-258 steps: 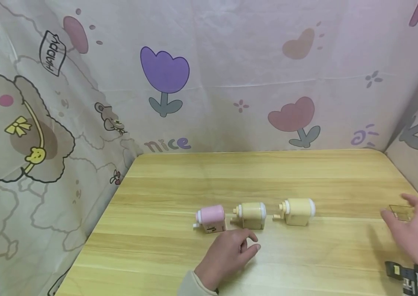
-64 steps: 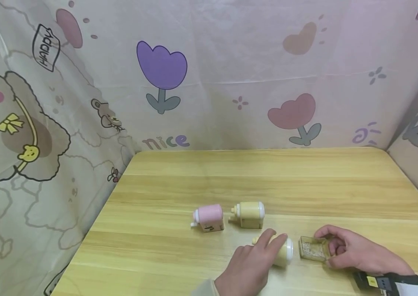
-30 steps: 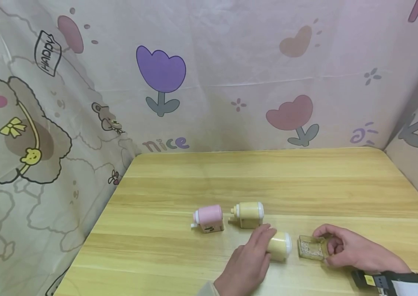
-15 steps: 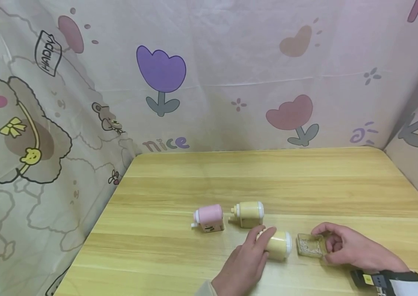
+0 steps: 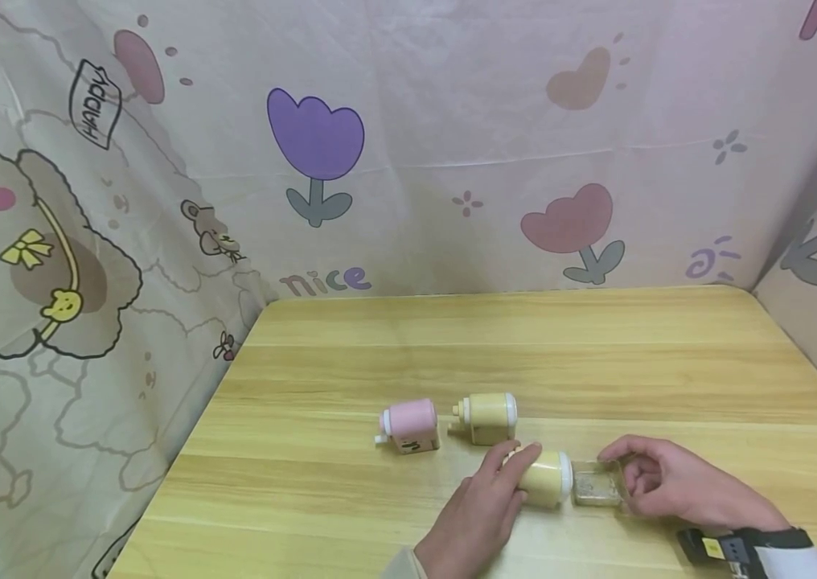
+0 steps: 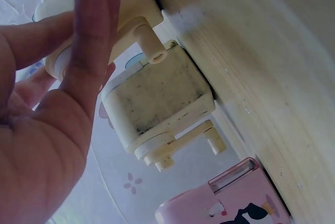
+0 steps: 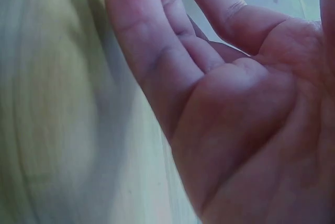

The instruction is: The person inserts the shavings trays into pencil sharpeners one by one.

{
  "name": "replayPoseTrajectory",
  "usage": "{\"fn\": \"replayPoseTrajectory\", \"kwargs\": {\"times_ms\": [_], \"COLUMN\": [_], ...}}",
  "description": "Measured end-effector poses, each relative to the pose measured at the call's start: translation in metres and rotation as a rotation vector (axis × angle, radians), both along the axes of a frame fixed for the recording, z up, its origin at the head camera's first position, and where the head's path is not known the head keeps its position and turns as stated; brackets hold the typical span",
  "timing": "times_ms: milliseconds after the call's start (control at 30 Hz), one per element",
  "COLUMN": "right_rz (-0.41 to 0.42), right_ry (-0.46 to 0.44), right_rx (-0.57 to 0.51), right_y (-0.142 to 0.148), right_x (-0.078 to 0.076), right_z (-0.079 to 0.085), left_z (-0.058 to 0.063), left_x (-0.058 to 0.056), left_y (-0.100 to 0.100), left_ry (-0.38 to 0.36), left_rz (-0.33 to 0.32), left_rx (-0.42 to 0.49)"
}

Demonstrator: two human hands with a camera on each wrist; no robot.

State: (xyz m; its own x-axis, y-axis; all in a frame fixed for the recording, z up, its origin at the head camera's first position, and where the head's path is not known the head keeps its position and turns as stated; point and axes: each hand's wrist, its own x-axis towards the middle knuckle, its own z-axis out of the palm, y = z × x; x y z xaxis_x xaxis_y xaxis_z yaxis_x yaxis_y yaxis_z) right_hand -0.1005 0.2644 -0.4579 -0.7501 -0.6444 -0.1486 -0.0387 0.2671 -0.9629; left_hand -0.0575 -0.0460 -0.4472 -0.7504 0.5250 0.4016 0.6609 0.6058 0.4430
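Observation:
My left hand (image 5: 474, 515) grips a pale yellow crank pencil sharpener (image 5: 548, 480) with a white end. Its crank handle (image 6: 149, 43) shows beneath my fingers in the left wrist view. Between thumb and fingers, my right hand (image 5: 691, 486) pinches a small clear shavings drawer (image 5: 597, 488) holding some light bits. The drawer's left edge is right at the sharpener's white end. In the right wrist view, the palm (image 7: 246, 114) fills most of the frame, and only a sliver of the drawer shows at the top.
Behind my left hand stands a second yellow crank sharpener (image 5: 493, 420), with a pink one (image 5: 412, 424) to its left. All are on a wood-grain table (image 5: 307, 498). A printed cloth (image 5: 423, 225) hangs along the table's back and sides.
My left hand has picked out the rightmost yellow sharpener and brought it forward. My right hand has carried the drawer from the far right, most recently sliding it left against the sharpener's end.

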Motion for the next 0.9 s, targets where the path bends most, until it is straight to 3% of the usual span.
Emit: {"fn": "replayPoseTrajectory", "kwargs": {"times_ms": [200, 467, 900], "right_rz": [0.038, 0.054, 0.063], "right_ry": [-0.001, -0.032, 0.008], "right_rx": [-0.056, -0.048, 0.013], "right_y": [-0.005, -0.011, -0.018], "right_x": [0.0, 0.0, 0.0], "right_z": [-0.003, -0.004, -0.002], "left_z": [0.001, 0.001, 0.0], "left_x": [0.0, 0.001, 0.001], "left_y": [-0.001, -0.001, -0.002], "left_ry": [-0.008, -0.04, -0.024], "left_rz": [0.008, -0.001, 0.013], "left_rx": [-0.009, -0.001, -0.007]}}
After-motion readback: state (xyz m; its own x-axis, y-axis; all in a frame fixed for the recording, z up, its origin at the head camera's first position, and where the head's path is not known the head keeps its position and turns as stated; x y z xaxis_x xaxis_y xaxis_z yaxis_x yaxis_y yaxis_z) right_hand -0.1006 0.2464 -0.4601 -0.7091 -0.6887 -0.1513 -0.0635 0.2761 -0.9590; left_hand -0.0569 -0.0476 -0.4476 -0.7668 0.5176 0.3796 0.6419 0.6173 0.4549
